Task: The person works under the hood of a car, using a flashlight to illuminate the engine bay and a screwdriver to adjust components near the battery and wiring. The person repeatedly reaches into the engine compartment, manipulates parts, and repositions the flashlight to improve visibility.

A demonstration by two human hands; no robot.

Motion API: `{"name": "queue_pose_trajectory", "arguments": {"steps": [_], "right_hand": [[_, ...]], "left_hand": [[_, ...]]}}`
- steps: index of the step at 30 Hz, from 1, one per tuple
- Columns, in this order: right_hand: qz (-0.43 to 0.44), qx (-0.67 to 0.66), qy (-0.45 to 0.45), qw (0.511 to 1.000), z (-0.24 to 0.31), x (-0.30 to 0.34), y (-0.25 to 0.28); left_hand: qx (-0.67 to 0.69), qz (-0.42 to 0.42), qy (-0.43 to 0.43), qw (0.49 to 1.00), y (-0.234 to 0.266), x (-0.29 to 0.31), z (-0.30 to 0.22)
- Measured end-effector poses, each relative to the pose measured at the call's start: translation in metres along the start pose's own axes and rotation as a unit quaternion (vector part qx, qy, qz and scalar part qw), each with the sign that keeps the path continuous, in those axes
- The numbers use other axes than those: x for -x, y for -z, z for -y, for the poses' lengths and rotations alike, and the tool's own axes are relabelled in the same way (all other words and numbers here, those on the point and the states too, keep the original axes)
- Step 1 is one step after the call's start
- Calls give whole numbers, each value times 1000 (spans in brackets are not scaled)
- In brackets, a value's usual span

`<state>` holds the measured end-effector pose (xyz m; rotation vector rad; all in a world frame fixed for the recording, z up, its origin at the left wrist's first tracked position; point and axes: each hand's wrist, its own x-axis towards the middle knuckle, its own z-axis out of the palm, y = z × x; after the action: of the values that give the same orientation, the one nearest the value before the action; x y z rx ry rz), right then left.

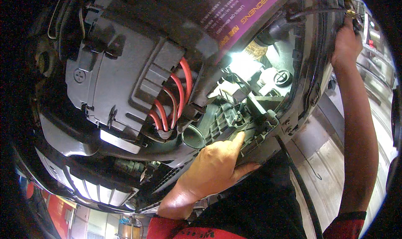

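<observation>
My left hand [213, 165] reaches into a car's engine bay from below. Its index finger stretches onto the black plastic housing [234, 121] behind the headlamp, and the thumb is spread apart. I see nothing held in it. At the upper right, my raised right hand [348, 42] is closed near the brass-coloured end [351, 13] of a thin dark cable. What its fingers grip is too small and too far at the edge to make out. Beyond my left hand, bright light falls on a white round cap [281, 77] in the headlamp recess.
A battery with a purple label [247, 17] stands at the top. Left of it is a black fuse box cover [121, 67] with thick red cables [181, 88]. A black hose [297, 172] hangs between my arms. The car body's edge [312, 84] curves along the right.
</observation>
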<state>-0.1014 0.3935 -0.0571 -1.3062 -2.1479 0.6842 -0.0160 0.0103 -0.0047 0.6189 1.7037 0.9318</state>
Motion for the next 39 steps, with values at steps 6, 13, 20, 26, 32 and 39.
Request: {"name": "queue_pose_trajectory", "arguments": {"steps": [6, 13, 20, 26, 32, 39], "right_hand": [[-24, 3, 2, 1000, 5, 1, -2], [-24, 16, -13, 1000, 11, 7, -1], [-26, -24, -34, 999, 14, 9, -3], [-36, -17, -33, 999, 16, 12, -2], [-29, -27, -27, 999, 18, 12, -3], [-30, -19, -33, 999, 20, 14, -2]], "left_hand": [[5, -4, -1, 1000, 0, 0, 1], [16, -6, -1, 1000, 0, -1, 0], [10, -3, 1, 1000, 0, 0, 1], [12, -12, -6, 1000, 0, 0, 0], [11, 2, 5, 1000, 0, -1, 1], [12, -3, 3, 1000, 0, 0, 0]]}}
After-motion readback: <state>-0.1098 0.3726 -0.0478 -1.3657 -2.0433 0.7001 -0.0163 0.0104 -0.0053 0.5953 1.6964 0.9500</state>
